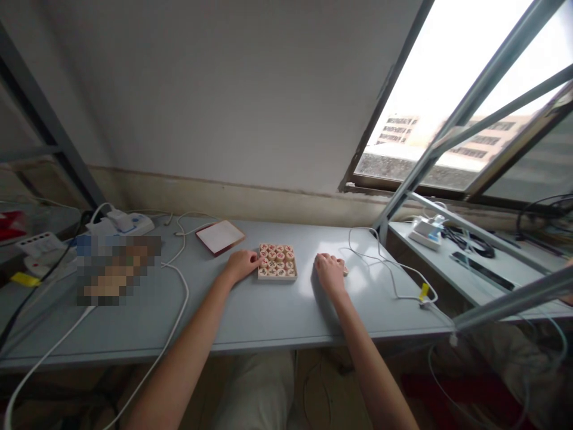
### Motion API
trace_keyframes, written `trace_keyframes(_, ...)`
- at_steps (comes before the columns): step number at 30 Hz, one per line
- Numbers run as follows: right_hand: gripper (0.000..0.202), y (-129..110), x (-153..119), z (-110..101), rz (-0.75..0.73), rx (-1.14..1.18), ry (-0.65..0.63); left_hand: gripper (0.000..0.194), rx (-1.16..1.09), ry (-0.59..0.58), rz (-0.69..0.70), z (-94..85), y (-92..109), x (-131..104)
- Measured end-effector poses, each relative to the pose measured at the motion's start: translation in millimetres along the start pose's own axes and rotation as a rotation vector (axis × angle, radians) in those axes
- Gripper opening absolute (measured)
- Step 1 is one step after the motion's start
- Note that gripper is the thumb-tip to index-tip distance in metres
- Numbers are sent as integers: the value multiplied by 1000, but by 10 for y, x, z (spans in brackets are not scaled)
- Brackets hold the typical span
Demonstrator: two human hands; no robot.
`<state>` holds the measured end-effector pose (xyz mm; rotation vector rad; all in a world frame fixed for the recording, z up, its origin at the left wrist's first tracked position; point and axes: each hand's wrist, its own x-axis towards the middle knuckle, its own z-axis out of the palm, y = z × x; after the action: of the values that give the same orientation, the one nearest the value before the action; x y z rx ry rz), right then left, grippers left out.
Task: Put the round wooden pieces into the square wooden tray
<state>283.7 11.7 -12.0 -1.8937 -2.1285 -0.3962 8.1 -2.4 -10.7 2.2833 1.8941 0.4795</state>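
A shallow square box [277, 278] sits on the desk between my hands, filled with rows of round wooden Chinese chess pieces [280, 257] bearing red and dark characters. My left hand [242, 264] is closed at the box's left side, its fingertips on the edge. To the right of the box, my right hand [330, 272] rests low over the desk with fingers curled down. A loose Chinese chess piece [345, 271] partly shows at its right side; the curled fingers hide whatever else is under them.
A lid with a white inside [221, 237] lies behind my left hand. White cables [184, 286] cross the desk [268, 322] on both sides. A blurred-out object [119, 272] and power strips [134, 224] are at left. A metal frame post [403, 191] stands at right.
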Motion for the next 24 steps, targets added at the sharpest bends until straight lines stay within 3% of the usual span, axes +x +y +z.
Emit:
trace_keyframes(5, 21, 28, 41, 37, -62, 198, -9, 43, -8, -17, 4, -12, -5, 5)
trace_keyframes(9, 22, -319, 63, -117, -293, 552, 10, 42, -7, -40, 5, -15, -4, 13)
trace_keyframes(12, 20, -638, 17, -190, -489, 617, -7, 47, -13, -62, 0, -14, -8, 28)
trace_keyframes(16, 24, -855, -52, -138, -478, 591, 57, 55, -15, -53, 8, -4, -10, 35)
trace_keyframes(24, 15, -850, -97, -174, -405, 443, 58, 56, 18, -47, 8, -7, 26, 10)
